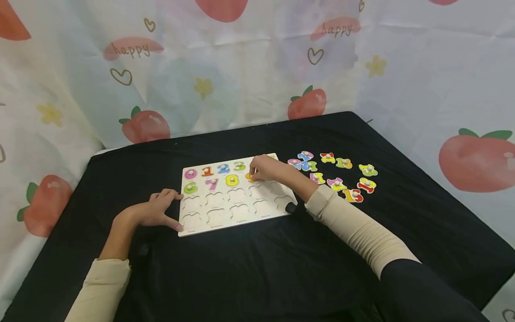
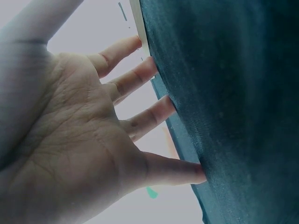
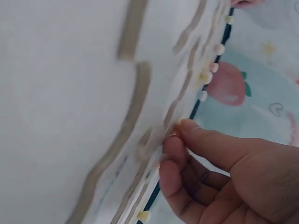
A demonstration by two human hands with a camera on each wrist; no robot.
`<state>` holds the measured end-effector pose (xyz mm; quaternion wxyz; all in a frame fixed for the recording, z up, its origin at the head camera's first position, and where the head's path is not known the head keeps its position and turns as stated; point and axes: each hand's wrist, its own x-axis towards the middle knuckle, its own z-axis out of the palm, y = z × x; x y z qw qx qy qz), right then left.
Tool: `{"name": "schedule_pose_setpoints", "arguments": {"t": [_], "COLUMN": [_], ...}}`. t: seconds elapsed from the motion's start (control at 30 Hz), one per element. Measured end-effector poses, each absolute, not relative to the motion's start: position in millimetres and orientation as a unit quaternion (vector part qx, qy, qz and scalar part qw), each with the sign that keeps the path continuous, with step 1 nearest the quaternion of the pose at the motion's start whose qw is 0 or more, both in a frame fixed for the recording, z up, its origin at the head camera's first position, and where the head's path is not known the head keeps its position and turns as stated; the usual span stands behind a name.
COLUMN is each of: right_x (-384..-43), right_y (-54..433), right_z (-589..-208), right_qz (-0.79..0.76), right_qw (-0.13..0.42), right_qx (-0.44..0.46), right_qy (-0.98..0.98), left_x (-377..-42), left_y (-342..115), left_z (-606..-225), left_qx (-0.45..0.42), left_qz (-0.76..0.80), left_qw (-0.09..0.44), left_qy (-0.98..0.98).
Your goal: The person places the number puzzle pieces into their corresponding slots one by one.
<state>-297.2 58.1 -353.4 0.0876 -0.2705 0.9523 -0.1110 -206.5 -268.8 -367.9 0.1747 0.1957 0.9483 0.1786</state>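
A white number puzzle board point(image 1: 225, 224) lies on the black cloth. Knobbed pieces 0 point(image 1: 191, 174), 1, 2, 3, 6, 7 and 8 point(image 1: 232, 180) sit in its upper two rows; the lower recesses show bare. My left hand point(image 1: 150, 211) spreads its fingers along the board's left edge, the thumb at the near corner. In the left wrist view those fingers point(image 2: 140, 123) look nearly straight. My right hand point(image 1: 268, 169) pinches an orange-yellow number piece point(image 1: 250, 178), apparently the 9, at the second row. In the right wrist view the fingertips partly hide it.
Several loose number pieces point(image 1: 336, 184) lie to the right of the board, some overlapping, beyond the right forearm. A small black object point(image 1: 290, 207) is at the board's near right corner. A printed curtain point(image 1: 249, 76) hangs behind the black-covered table point(image 1: 257, 273).
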Motion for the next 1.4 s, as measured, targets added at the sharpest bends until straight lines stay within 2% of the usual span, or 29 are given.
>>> {"name": "schedule_pose_setpoints", "arguments": {"t": [0.27,0.53,0.8,1.1,1.4], "right_x": [-284,-282,-284,-293,-290], "right_y": [63,65,75,111,163], "right_z": [-351,-346,-340,-325,-304], "right_qz": [-0.097,-0.099,-0.113,-0.139,-0.164], "right_qw": [0.124,0.103,0.12,0.102,0.088], "right_qx": [-0.265,-0.292,-0.285,-0.243,-0.159], "right_qy": [0.951,0.946,0.944,0.955,0.97], "left_x": [-206,-204,-205,-205,-207], "left_y": [-269,-270,-270,-268,-268], "left_z": [-370,-364,-365,-368,-368], "left_qx": [0.195,0.184,0.192,0.196,0.196], "left_qz": [0.177,0.173,0.17,0.171,0.171], "left_qw": [0.176,0.17,0.172,0.181,0.178], "left_qy": [0.948,0.952,0.951,0.949,0.949]}}
